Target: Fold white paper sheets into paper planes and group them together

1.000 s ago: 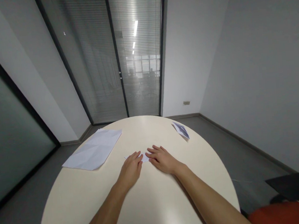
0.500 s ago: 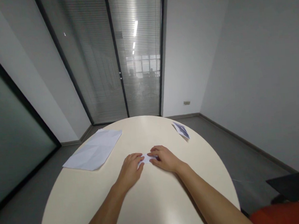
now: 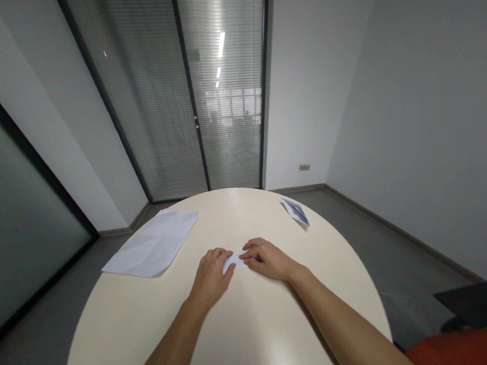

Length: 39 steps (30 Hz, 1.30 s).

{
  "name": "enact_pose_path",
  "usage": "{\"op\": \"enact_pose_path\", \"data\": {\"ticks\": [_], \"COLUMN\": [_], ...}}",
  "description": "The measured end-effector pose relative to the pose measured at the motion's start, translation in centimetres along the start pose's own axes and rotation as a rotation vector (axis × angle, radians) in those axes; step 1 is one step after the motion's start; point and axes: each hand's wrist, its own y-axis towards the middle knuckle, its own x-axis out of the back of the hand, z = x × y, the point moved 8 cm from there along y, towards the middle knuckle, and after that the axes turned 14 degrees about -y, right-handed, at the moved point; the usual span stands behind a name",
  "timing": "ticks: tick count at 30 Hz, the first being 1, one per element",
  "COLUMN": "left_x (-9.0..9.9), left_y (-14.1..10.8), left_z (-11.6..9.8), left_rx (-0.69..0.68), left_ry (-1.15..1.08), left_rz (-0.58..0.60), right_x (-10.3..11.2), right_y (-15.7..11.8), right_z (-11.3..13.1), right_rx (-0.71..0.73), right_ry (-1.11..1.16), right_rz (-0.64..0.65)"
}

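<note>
A small piece of white paper point(image 3: 237, 259), apparently folded, lies on the round table between both hands. My left hand point(image 3: 212, 273) grips its left end, thumb in front and fingers behind. At the other end, my right hand point(image 3: 270, 258) pinches the paper, its thumb and index finger close together on it. Both hands cover the paper's ends, so only the middle strip shows.
Creased white sheets point(image 3: 153, 246) lie at the table's left. A folded printed paper point(image 3: 296, 212) rests near the far right edge of the cream round table point(image 3: 238, 329). A red chair point(image 3: 463, 348) and a black flat object point(image 3: 480, 303) are at lower right.
My left fingers have shifted slightly back from the middle of the paper. The right index finger has moved a little closer to the thumb. The other papers stay put.
</note>
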Motion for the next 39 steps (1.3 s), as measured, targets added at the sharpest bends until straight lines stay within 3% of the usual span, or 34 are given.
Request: {"op": "enact_pose_path", "data": {"ticks": [16,21,28,39], "left_x": [0.2,0.8,1.6,1.6], "left_y": [0.1,0.3,0.3,0.3], "left_z": [0.9,0.2,-0.9,-0.7], "left_rx": [0.05,0.017,-0.054,-0.008], "left_ry": [-0.12,-0.169,-0.146,-0.065], "left_rz": [-0.057,-0.086,-0.139,-0.143], "right_x": [0.2,0.6,1.4,1.5], "right_y": [0.0,0.1,0.6,0.7], "right_z": [0.1,0.2,0.3,0.4], "right_rx": [-0.017,-0.029,-0.058,-0.115], "right_ry": [0.008,-0.045,-0.086,-0.064], "right_rz": [-0.003,-0.024,-0.051,-0.036]}}
